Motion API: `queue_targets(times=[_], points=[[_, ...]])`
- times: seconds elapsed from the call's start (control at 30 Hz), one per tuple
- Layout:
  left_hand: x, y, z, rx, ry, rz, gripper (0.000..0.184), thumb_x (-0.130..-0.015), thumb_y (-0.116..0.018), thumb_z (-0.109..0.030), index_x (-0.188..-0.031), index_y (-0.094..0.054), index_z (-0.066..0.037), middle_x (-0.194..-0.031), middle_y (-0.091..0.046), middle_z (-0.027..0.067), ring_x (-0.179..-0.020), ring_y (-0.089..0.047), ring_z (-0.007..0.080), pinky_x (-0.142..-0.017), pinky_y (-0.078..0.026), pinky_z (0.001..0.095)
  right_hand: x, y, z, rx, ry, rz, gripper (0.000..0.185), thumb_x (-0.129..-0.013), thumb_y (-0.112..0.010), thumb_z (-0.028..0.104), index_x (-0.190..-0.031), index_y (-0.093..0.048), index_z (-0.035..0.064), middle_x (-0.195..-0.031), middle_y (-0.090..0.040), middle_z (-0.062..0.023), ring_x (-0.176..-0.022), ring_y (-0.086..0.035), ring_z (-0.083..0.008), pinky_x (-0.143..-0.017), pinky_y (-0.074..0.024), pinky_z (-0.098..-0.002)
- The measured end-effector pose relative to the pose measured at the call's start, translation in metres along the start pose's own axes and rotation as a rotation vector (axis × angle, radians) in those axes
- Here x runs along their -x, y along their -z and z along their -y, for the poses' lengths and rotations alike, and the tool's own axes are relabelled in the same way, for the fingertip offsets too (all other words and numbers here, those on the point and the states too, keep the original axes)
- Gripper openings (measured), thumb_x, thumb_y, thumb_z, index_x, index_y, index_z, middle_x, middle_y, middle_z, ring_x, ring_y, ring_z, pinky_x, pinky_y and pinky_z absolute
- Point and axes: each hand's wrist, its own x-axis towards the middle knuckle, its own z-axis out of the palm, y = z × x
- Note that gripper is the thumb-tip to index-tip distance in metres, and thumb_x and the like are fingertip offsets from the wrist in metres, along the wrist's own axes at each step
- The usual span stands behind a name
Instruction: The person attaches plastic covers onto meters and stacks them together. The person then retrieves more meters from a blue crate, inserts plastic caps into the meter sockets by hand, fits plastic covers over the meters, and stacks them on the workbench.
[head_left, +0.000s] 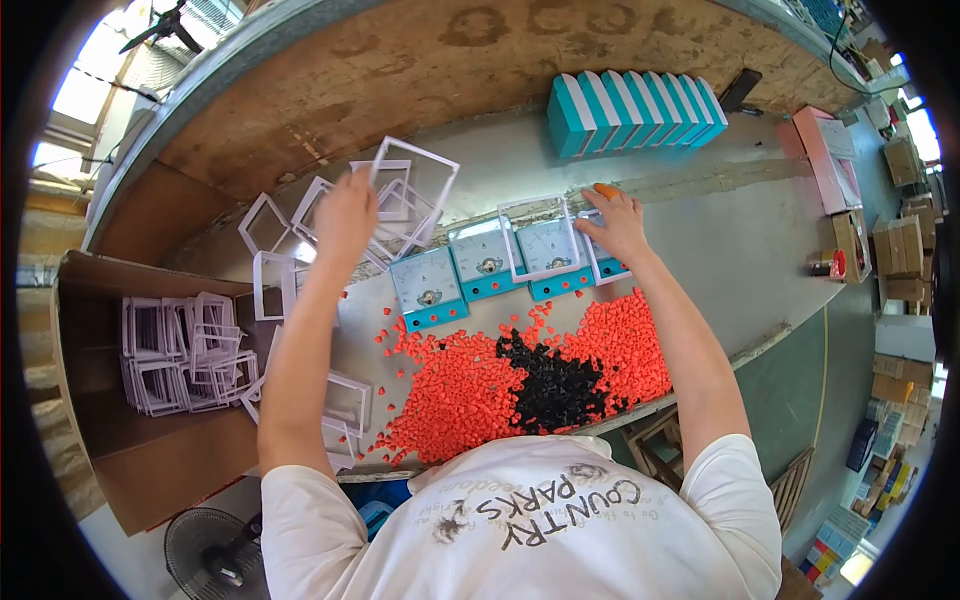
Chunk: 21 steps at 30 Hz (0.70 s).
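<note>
My left hand [347, 215] is closed at the lower left edge of a raised white square frame [415, 190], above more loose white frames [265, 225]. Toward the right, my right hand [615, 228] rests with its fingers spread on a white frame at the rightmost teal meter, partly covering it. In a row to its left stand teal meters with dial faces [424, 282], [487, 252]. Another white frame [533, 208] sits around the meter beside my right hand. Red caps [460, 385] and black caps [555, 385] lie heaped near my body.
A cardboard box [160, 460] full of white frames stands at the left. Teal and white boxes [635, 112] line up by the wooden board at the back. A pink box [815, 160] sits at the far right, and a fan [215, 555] is at the lower left.
</note>
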Motion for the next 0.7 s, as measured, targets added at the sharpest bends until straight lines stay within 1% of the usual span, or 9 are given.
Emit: queue_targets(times=[0.03,0.1,0.17,0.2,0.27,0.3,0.4,0.53,0.7], points=[[0.016,-0.002,-0.007,0.136,0.061,0.022,0.029,-0.078,-0.051,-0.008,-0.106,-0.052,-0.004,-0.089,-0.059,0.0182,-0.083,-0.057,0.0355,-0.066,-0.048,0.0453,0.0,0.009,0.012,-0.002,-0.024,-0.021,0.048,-0.078,-0.061,0.029,-0.123,-0.051,0.0152,-0.125,-0.047,-0.0116,-0.118,-0.039,-0.0295,-0.101,-0.0219,-0.0547],[0.047,-0.005,-0.029,0.283,0.231,0.129,0.041,-0.076,-0.052,-0.007,-0.116,-0.047,-0.002,-0.096,-0.057,0.0216,-0.087,-0.056,0.0377,-0.071,-0.047,0.0452,-0.01,0.002,0.03,-0.091,0.096,-0.146,0.045,-0.077,-0.061,0.022,-0.12,-0.052,0.014,-0.123,-0.048,-0.0118,-0.117,-0.04,-0.0299,-0.101,-0.0232,-0.0535],[0.075,-0.028,-0.036,0.28,0.147,0.026,0.044,-0.076,-0.052,-0.008,-0.119,-0.046,-0.001,-0.099,-0.055,0.0241,-0.088,-0.056,0.0393,-0.075,-0.046,0.0453,-0.013,0.004,0.069,-0.307,0.283,-0.3,0.037,-0.075,-0.058,0.009,-0.112,-0.056,0.0107,-0.113,-0.054,-0.0102,-0.111,-0.046,-0.0289,-0.103,-0.0262,-0.0491],[0.086,-0.033,-0.04,0.311,0.188,0.083,0.045,-0.076,-0.053,-0.009,-0.12,-0.045,-0.001,-0.1,-0.054,0.0248,-0.088,-0.056,0.0396,-0.075,-0.046,0.0452,-0.015,-0.004,0.084,-0.316,0.288,-0.294,0.037,-0.075,-0.058,0.009,-0.112,-0.056,0.0107,-0.113,-0.054,-0.0102,-0.111,-0.046,-0.0289,-0.103,-0.0262,-0.0491],[0.092,-0.031,-0.056,0.389,0.33,0.176,0.04,-0.078,-0.057,-0.015,-0.115,-0.049,-0.001,-0.101,-0.055,0.0228,-0.088,-0.056,0.0387,-0.075,-0.046,0.0437,-0.018,-0.015,0.103,-0.049,0.289,-0.141,0.028,-0.075,-0.056,0.008,-0.102,-0.061,0.0087,-0.099,-0.059,-0.0086,-0.102,-0.052,-0.026,-0.103,-0.0271,-0.0471],[0.088,-0.029,-0.053,0.387,0.328,0.171,0.04,-0.078,-0.057,-0.015,-0.115,-0.049,-0.001,-0.101,-0.055,0.0228,-0.088,-0.056,0.0387,-0.075,-0.046,0.0437,-0.019,-0.015,0.104,-0.001,0.273,-0.098,0.021,-0.074,-0.053,0.006,-0.092,-0.064,0.0076,-0.086,-0.061,-0.0081,-0.091,-0.056,-0.0242,-0.102,-0.0299,-0.0462],[0.07,-0.023,-0.038,0.308,0.281,0.154,0.022,-0.079,-0.056,-0.012,-0.099,-0.058,-0.003,-0.098,-0.057,0.0147,-0.087,-0.057,0.0325,-0.071,-0.048,0.0409,-0.012,-0.015,0.094,-0.038,0.333,-0.125,0.021,-0.074,-0.05,0.004,-0.088,-0.065,0.0076,-0.081,-0.059,-0.0087,-0.084,-0.057,-0.0252,-0.1,-0.0333,-0.045],[0.042,-0.049,-0.009,0.126,0.073,0.021,0.021,-0.075,-0.056,-0.008,-0.095,-0.058,-0.004,-0.096,-0.056,0.0132,-0.088,-0.057,0.0304,-0.071,-0.049,0.0399,0.009,-0.017,0.074,-0.067,0.267,-0.245,0.02,-0.074,-0.05,0.005,-0.088,-0.065,0.0068,-0.088,-0.061,-0.0101,-0.087,-0.058,-0.0263,-0.099,-0.036,-0.0455],[0.022,-0.066,0.016,-0.076,0.05,0.185,0.013,-0.071,-0.055,-0.002,-0.084,-0.055,-0.002,-0.088,-0.056,0.0114,-0.088,-0.057,0.0297,-0.071,-0.049,0.0384,0.012,-0.027,0.063,-0.212,0.206,-0.25,0.016,-0.08,-0.051,0.008,-0.087,-0.065,0.006,-0.092,-0.063,-0.0113,-0.089,-0.058,-0.0279,-0.097,-0.0375,-0.0465]])
